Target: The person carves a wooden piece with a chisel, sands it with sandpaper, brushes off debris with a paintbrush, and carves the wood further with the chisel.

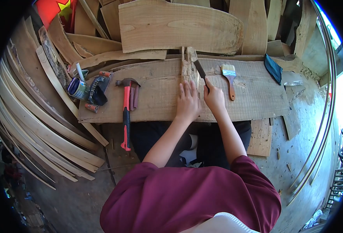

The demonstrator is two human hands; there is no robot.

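A narrow, rough piece of wood (189,66) lies across the plank, pointing away from me. My left hand (187,101) rests flat on its near end, fingers stretched out and palm down. My right hand (214,97) is closed around the dark handle of a knife-like tool with a flat dark blade (199,69). The blade slants up and left against the right side of the wood; its exact kind is hard to make out. To the right of that hand lies a paintbrush (229,79) with pale bristles and a wooden handle.
On the wide plank (156,93) are a red-and-black hammer (126,110), a hand plane (98,90), an open can (78,88) and a teal cloth (273,70). A large board (179,27) stands behind. Curved wood strips (51,128) lean at left.
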